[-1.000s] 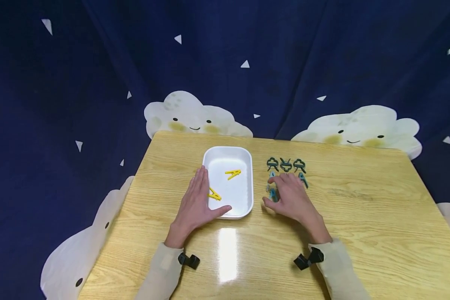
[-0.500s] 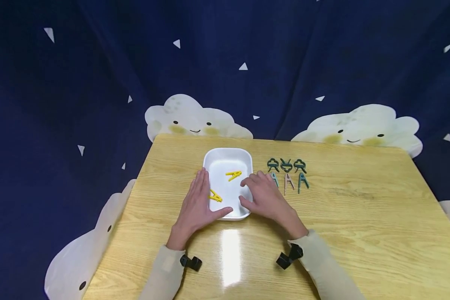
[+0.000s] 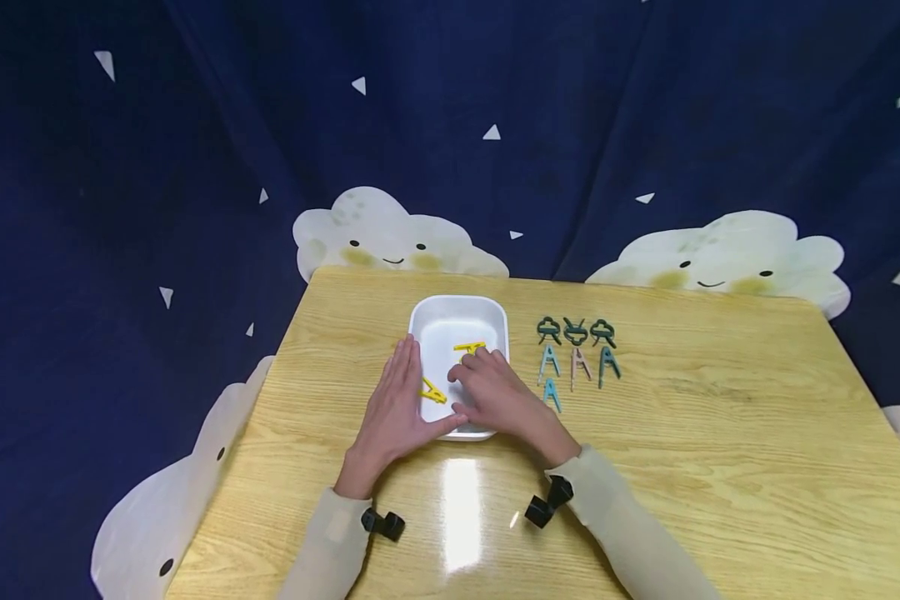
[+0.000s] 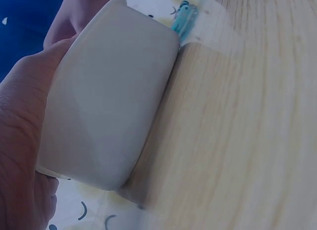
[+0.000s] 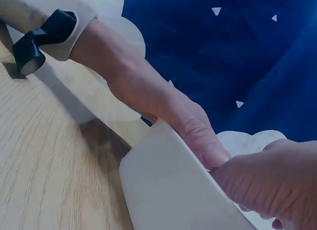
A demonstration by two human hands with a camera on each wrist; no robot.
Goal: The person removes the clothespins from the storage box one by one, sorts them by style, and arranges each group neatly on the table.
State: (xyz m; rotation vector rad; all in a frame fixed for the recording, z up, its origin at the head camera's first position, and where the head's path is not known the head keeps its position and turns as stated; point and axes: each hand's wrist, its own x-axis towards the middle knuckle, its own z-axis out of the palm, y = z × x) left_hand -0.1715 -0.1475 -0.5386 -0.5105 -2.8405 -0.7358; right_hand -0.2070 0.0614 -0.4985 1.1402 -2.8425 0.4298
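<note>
A white plastic tub (image 3: 457, 306) sits on the table with two yellow clothespegs inside. One clothespeg (image 3: 432, 392) lies by the left wall, the other clothespeg (image 3: 468, 346) farther back, partly covered by my right hand. My left hand (image 3: 393, 408) rests against the tub's left side, fingers straight along the rim and thumb stretched over the front rim (image 4: 57, 173). My right hand (image 3: 502, 400) is over the inside of the tub, its thumb and forefinger bent and apart. In the right wrist view the right fingertips are hidden behind the tub wall (image 5: 173, 185).
Right of the tub stand rows of clips: several dark green cloud-shaped clips (image 3: 575, 332) at the back, then a light blue peg (image 3: 549, 362), a pink peg (image 3: 581, 365) and a teal peg (image 3: 608, 363). A blue peg (image 3: 551, 394) lies in front. A dark blue curtain (image 3: 450, 150) hangs behind.
My right hand has moved left from the blue peg beside the rows to over the tub, uncovering the blue and pink pegs. The left hand has stayed on the tub.
</note>
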